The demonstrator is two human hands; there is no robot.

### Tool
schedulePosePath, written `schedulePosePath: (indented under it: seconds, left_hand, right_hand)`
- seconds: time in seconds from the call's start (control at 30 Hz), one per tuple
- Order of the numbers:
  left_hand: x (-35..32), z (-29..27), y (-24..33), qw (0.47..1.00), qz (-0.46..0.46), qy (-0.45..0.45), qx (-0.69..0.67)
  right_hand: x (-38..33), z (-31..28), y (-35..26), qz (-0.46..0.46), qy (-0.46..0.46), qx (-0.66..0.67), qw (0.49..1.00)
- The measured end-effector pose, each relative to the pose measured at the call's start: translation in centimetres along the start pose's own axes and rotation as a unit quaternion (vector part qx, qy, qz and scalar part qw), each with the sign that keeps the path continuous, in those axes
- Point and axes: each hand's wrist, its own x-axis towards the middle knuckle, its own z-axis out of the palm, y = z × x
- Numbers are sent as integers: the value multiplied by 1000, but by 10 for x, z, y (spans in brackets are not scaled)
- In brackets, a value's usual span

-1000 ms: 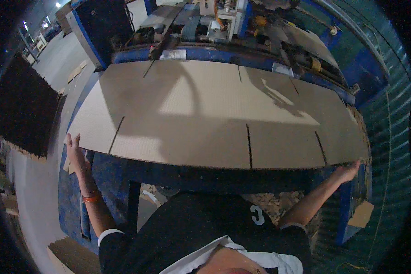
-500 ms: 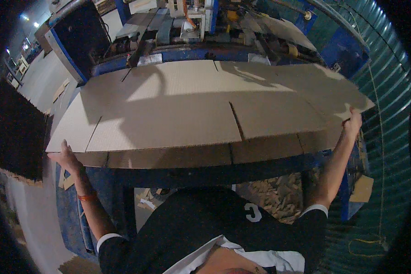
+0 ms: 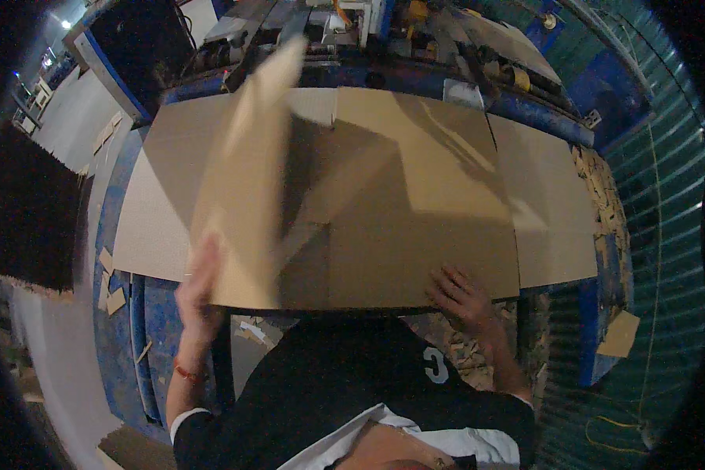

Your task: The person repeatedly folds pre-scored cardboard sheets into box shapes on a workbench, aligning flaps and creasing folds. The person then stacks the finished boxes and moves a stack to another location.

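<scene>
Left hand (image 3: 198, 291), motion-blurred, lifts a raised cardboard flap (image 3: 247, 180); grip cannot be told. Right hand (image 3: 460, 296) lies flat, fingers spread, on the sheet's (image 3: 415, 211) near edge. Sheet lies on a stack (image 3: 552, 204) atop the blue table (image 3: 145, 329).

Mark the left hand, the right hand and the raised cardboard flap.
left hand (image 3: 198, 291), head view, back of the blurred hand
right hand (image 3: 460, 298), head view, knuckles, on the sheet's near edge
raised cardboard flap (image 3: 247, 180), head view, middle of its face
</scene>
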Motion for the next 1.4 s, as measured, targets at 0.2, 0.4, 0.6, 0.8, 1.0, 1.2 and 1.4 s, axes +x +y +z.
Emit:
schedulePosePath:
  seconds: [0.2,0.4,0.6,0.8,1.0,1.2,1.4]
  left_hand:
    - [30,22,19,939,169,-202,220]
    - [51,26,7,950,183,-171,188]
    - [89,44,-8,941,265,-114,179]
    - [92,27,17,952,244,-116,140]
    - [104,17,17,956,237,-123,121]
    - [118,33,-25,958,248,-86,113]
    - [182,79,-32,971,215,-48,95]
  right_hand:
    - [4,11,13,-18,-15,36,999]
    - [30,9,53,20,-13,18,1000]
    - [65,3,94,-8,-38,-106,994]
    - [53,2,93,-33,21,-103,994]
    - [53,-25,91,-93,39,-210,973]
    - [73,-28,79,-131,53,-165,976]
    - [116,16,159,-34,31,-145,988]
